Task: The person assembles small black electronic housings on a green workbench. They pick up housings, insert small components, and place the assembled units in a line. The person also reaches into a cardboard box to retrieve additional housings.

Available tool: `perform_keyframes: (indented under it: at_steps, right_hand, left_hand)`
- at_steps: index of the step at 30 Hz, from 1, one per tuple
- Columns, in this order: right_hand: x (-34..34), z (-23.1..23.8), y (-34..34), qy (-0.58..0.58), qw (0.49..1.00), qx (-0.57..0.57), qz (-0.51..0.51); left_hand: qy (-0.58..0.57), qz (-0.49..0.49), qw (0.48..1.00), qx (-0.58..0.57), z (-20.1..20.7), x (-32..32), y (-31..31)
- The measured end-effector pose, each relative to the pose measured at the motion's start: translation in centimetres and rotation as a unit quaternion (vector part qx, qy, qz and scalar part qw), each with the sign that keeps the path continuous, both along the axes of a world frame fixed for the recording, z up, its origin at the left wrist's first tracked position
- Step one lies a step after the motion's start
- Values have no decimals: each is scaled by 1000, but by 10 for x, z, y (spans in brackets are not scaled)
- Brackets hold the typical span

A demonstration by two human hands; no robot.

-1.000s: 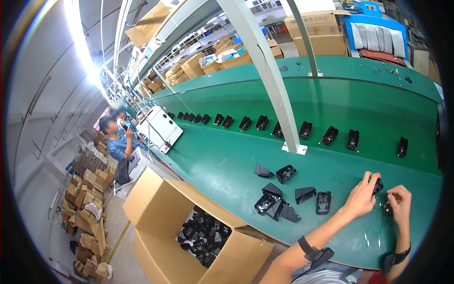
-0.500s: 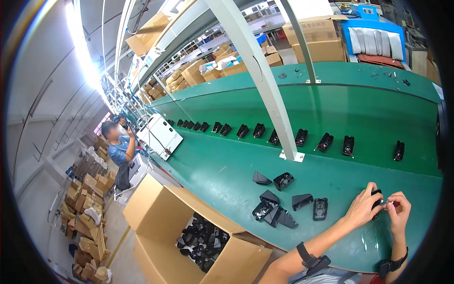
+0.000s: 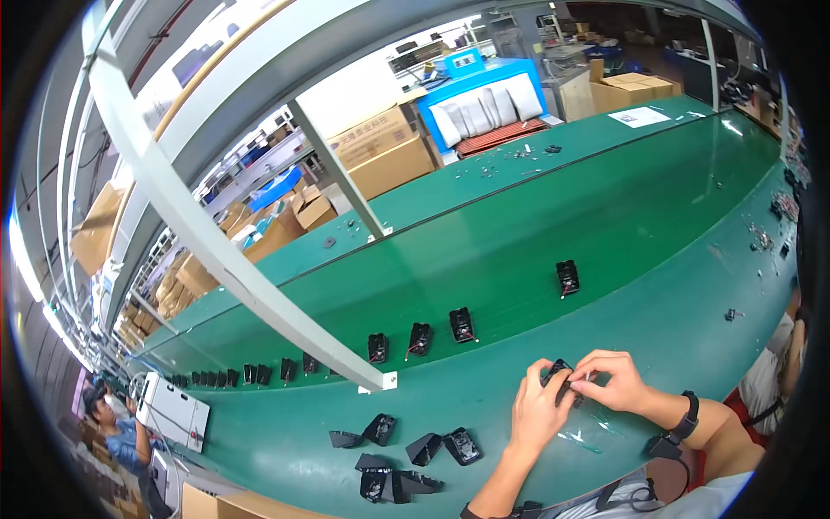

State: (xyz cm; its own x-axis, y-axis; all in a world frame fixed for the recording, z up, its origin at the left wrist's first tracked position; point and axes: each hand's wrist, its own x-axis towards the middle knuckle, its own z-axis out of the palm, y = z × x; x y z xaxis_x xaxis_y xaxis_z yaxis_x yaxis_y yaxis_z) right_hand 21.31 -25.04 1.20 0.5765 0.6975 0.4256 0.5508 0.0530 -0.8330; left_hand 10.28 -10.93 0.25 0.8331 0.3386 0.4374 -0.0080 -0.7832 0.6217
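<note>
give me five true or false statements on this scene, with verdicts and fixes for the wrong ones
1. The left hand holds a black case. True.
2. The right hand lies flat on the table, well away from the left hand. False: it is raised beside the left hand, its fingers up at the black case.
3. A row of black cases runs along the green strip beyond the hands. True.
4. The white machine stands at the right edge of the picture. False: it stands toward the lower left.
5. Thin pale strips lie on the table near the hands. True.
</note>
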Motion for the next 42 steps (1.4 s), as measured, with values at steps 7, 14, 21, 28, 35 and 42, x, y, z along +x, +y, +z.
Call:
perform_keyframes:
  at_steps: [7, 14, 21, 28, 35, 42]
  right_hand:
    - [0, -4, -1, -4, 1000, 7, -6]
    - [1, -20, -2, 206, 978, 23, 30]
    - [15, 4, -6, 30, 999, 34, -17]
    - [16, 14, -12, -61, 997, 32, 35]
    - [13, 16, -17, -74, 995, 16, 66]
    - [5, 16, -16, -77, 995, 24, 58]
  left_hand:
    - [-45, 10, 999, 29, 2, 0, -1]
    - [-55, 8, 998, 2, 2, 1, -2]
    - [-50, -28, 984, -167, 3, 0, 3]
    - [-20, -139, 893, -427, 0, -1, 9]
    - [3, -171, 837, -520, -13, 2, 13]
    - [18, -218, 788, -575, -16, 2, 11]
